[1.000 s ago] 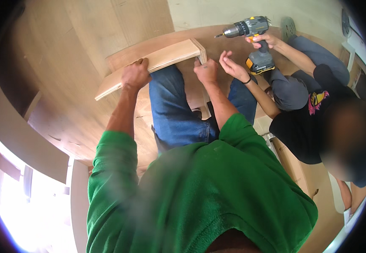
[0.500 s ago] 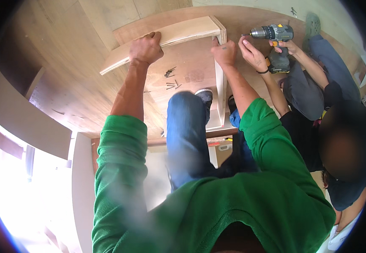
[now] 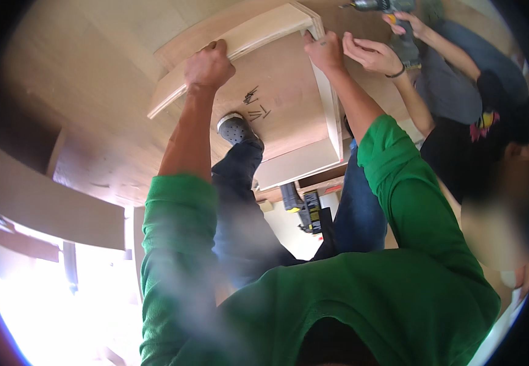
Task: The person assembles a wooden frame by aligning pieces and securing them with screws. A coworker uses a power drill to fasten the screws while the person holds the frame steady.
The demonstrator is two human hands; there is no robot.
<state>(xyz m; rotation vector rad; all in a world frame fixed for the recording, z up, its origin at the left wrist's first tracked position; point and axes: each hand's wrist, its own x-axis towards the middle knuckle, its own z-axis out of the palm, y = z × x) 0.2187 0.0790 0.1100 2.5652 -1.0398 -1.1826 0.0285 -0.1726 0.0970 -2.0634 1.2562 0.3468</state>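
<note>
My left hand [image 3: 209,65] is closed around the edge of a pale plywood board [image 3: 264,32], the far side of a frame of boards. At the far right corner, my right hand [image 3: 325,51] grips the frame's right-hand board [image 3: 327,100], where it meets the far one. Just right of it is a co-worker's open hand [image 3: 377,56]. The co-worker's other hand [image 3: 412,25] holds a grey cordless drill [image 3: 399,30], its bit pointing left. Several dark screws [image 3: 256,105] lie inside the frame.
My clog-shod foot [image 3: 235,128] stands inside the frame, near the screws. A wooden surface [image 3: 103,79] spreads around it. The co-worker crouches close on my right. Dark tools with yellow parts [image 3: 309,210] lie below the frame's near board [image 3: 301,163]. A curved-looking white panel [image 3: 51,189] is at left.
My leg has shifted left, and my shod foot now shows beside the screws. The co-worker's drill has moved up and away from the frame's corner. Both my hands keep their hold.
</note>
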